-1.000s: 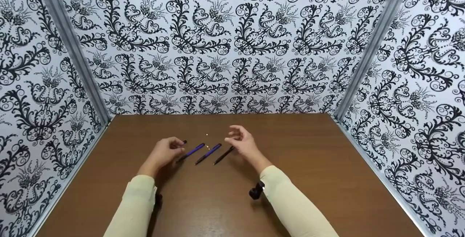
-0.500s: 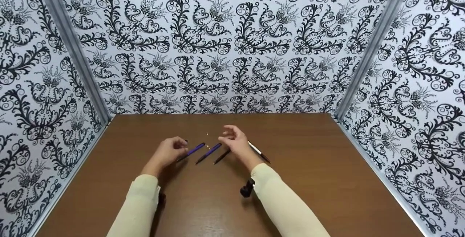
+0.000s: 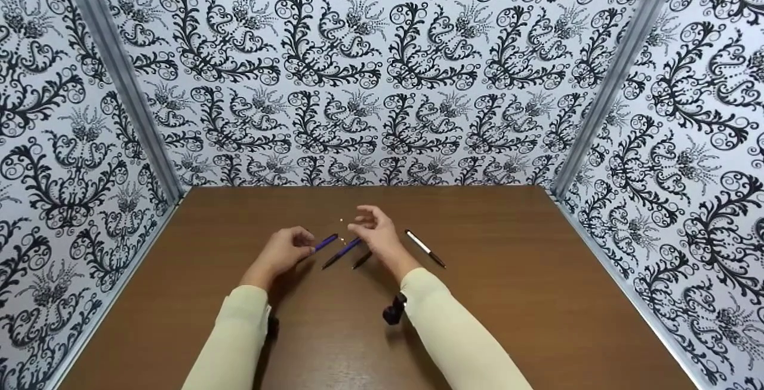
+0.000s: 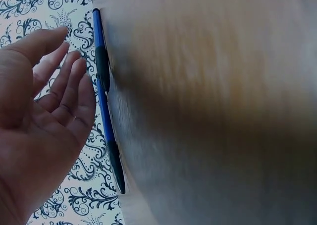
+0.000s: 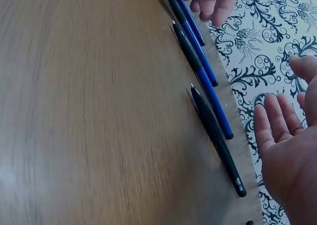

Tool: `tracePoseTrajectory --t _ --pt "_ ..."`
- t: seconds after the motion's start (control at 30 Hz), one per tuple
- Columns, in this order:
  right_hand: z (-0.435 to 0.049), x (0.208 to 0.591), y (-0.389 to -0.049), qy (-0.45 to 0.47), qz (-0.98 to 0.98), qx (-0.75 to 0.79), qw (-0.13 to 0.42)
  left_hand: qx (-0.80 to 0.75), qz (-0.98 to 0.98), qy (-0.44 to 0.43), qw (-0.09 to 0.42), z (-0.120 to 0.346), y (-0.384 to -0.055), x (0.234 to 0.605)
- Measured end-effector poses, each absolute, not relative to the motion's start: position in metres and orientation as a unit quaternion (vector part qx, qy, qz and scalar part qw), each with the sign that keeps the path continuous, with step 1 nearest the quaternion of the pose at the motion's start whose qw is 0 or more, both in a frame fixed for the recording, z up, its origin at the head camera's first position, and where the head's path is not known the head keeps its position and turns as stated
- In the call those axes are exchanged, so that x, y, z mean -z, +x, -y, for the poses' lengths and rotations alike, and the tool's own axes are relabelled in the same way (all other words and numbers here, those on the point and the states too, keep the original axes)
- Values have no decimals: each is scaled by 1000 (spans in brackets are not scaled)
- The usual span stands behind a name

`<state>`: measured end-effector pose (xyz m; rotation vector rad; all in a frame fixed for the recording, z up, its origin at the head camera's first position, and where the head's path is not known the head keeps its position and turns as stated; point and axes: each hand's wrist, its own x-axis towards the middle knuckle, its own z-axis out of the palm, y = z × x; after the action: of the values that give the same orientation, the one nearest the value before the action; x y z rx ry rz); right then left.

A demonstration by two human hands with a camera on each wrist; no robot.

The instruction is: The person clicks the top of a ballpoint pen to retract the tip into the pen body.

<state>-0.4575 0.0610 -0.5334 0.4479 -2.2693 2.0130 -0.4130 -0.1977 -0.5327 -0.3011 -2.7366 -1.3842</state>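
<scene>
Over the table, my left hand (image 3: 285, 249) hovers with loosely bent fingers beside a blue pen (image 3: 326, 242), holding nothing. The right hand (image 3: 377, 233) is above a black pen (image 3: 362, 260), which it partly covers; its fingers are loosely spread and grip nothing. Between the hands lies another blue pen (image 3: 340, 254) with a dark grip. A further blue pen (image 5: 194, 28) shows near the left hand in the right wrist view; the left hand hides it in the head view. Right of the right hand lies a white pen (image 3: 425, 248) with a dark grip.
The brown wooden table (image 3: 495, 294) ends at a patterned back wall (image 3: 382, 109), with patterned walls on both sides. Small bright spots of light lie between the hands. A black wrist camera (image 3: 394, 310) is on the right sleeve.
My right hand has moved left across the black pen, uncovering the white pen. The left hand has shifted slightly right, covering more of the nearby blue pen. The pens appear unmoved.
</scene>
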Motion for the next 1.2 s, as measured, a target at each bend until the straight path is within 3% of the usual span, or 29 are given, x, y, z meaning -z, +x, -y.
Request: tracePoseTrajectory --t 0.7,1.2 --pt "-41 533 -448 146 737 -659 33 386 918 -88 0 197 -418 539" --pt "-36 538 -448 152 704 -693 19 338 937 -90 19 194 -413 531"
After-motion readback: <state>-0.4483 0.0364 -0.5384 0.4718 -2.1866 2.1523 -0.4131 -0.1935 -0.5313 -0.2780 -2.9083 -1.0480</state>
